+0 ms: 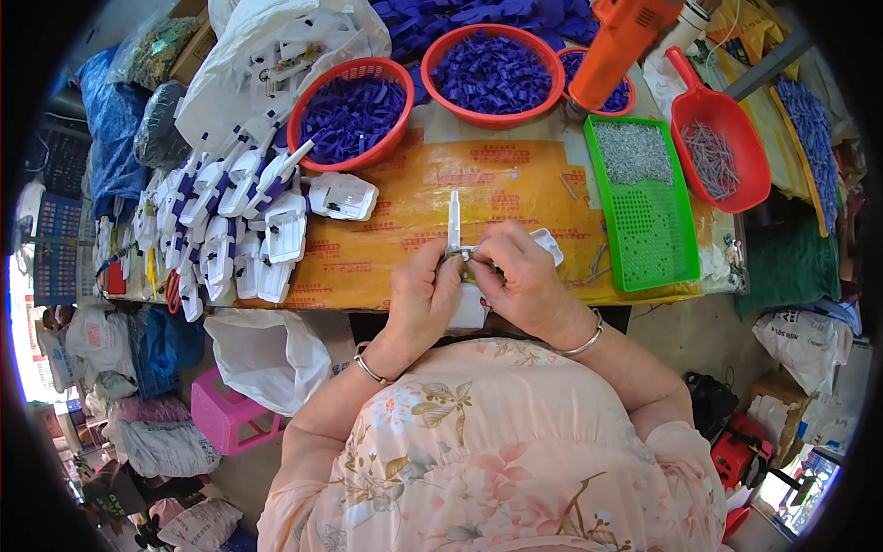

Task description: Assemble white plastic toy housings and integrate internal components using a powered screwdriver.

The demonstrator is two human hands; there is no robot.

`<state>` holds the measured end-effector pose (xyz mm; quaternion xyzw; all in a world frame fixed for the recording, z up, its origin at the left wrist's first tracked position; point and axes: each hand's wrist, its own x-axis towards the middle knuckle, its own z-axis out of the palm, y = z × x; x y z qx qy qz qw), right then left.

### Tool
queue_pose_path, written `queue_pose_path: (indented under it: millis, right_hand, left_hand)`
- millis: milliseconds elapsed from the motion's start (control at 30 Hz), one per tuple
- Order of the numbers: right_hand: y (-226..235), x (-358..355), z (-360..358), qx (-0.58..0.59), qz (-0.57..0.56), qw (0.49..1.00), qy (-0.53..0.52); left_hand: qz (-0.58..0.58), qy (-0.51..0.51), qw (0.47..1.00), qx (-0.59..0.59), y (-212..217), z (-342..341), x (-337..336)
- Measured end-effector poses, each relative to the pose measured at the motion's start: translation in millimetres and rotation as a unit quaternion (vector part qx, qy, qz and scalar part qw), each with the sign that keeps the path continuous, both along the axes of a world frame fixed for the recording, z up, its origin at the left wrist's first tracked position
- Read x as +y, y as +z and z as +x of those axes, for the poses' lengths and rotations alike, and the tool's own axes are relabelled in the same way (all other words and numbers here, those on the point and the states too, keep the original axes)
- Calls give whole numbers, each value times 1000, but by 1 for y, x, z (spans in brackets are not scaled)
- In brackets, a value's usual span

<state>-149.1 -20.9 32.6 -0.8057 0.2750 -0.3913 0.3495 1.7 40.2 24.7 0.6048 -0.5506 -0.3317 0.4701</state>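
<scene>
"Heap [219, 250] at the far left: what is it?"

"White-and-purple pieces on the yellow-covered table [432, 189], well apart from the left hand [424, 283]"

"And that hand's fingers?"

"Thumb and fingertips pinching the white piece [453, 221] where its narrow stem meets the fingers"

"How does the piece lie?"

"Between the hands, its stem pointing away from the body, long axis nearly straight out ahead. The left fingertips are nearer the stem; the right ones sit to its right. A wider white part [469, 311] shows below the fingers, but they hide any join"

"The right hand [517, 274]?"

"Fingers curled in toward the thumb; I cannot tell whether the tips grip anything"

"Beyond it?"

"Another white part [549, 245] just beside the knuckles, then the green tray [648, 237] of small metal bits [633, 152], apart from both hands"
</scene>
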Motion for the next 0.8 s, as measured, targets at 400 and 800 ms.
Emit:
queue_pose_path:
  millis: [400,800]
  right_hand:
    - [-1,-14,-4,-26,10,1000,-14]
    - [14,-19,-19,-35,227,972,48]
  left_hand:
    - [154,-74,947,273,20,4,-5]
    - [199,-73,886,413,14,5,-5]
